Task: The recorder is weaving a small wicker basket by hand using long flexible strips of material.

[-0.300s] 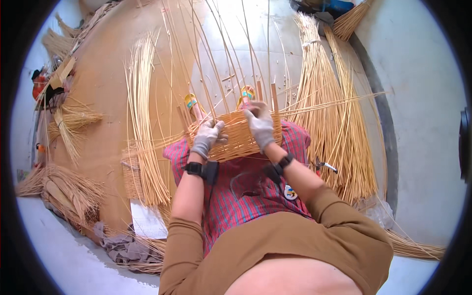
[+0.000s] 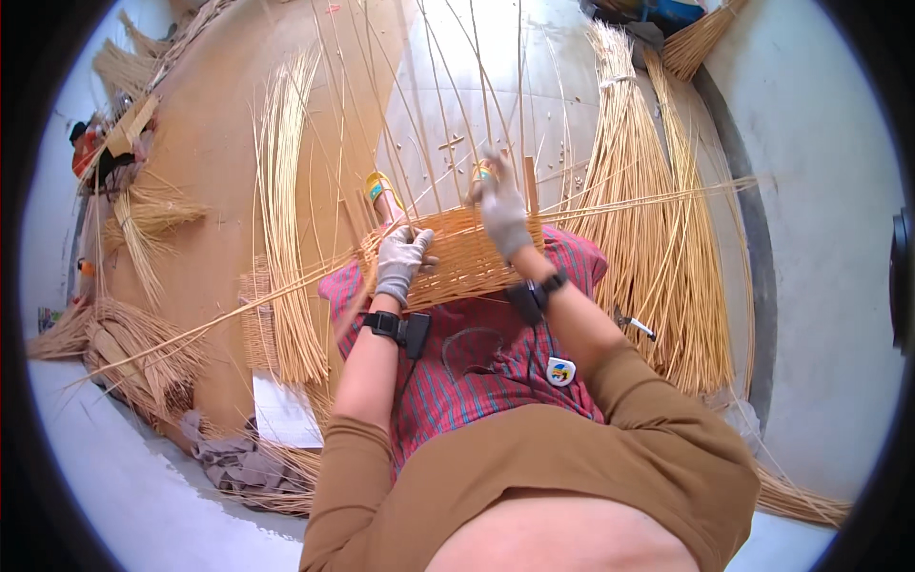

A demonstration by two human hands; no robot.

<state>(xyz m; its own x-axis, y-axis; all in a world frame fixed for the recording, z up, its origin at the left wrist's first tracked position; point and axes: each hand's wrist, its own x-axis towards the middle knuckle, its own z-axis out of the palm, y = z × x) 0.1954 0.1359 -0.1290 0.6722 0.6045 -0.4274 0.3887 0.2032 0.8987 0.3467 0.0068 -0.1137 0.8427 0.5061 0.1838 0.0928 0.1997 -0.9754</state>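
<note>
A partly woven wicker panel [image 2: 467, 272] rests across my lap, with tall upright canes [image 2: 419, 124] standing out of its far edge. My gloved left hand [image 2: 405, 262] is closed on the left part of the weave, its fingers curled over the strands. Over the panel's right far edge, my gloved right hand [image 2: 503, 210] is raised among the uprights. Motion blurs its fingers, so I cannot tell whether they hold a strand. Thin sticks [image 2: 532, 181] stand up at the panel's right end. Long loose strands [image 2: 658, 197] stretch out sideways from the weave.
Bundles of cane lie on the floor to the right [image 2: 634, 229] and left [image 2: 286, 229]. A woven mat [image 2: 255, 305], a white paper sheet [image 2: 286, 410] and grey cloth [image 2: 243, 462] lie at the left. A pen-like tool [image 2: 639, 327] is by the right bundle.
My right hand has risen away from the weave, toward the far side. Long strands now extend farther out to the left. My left hand stays on the panel.
</note>
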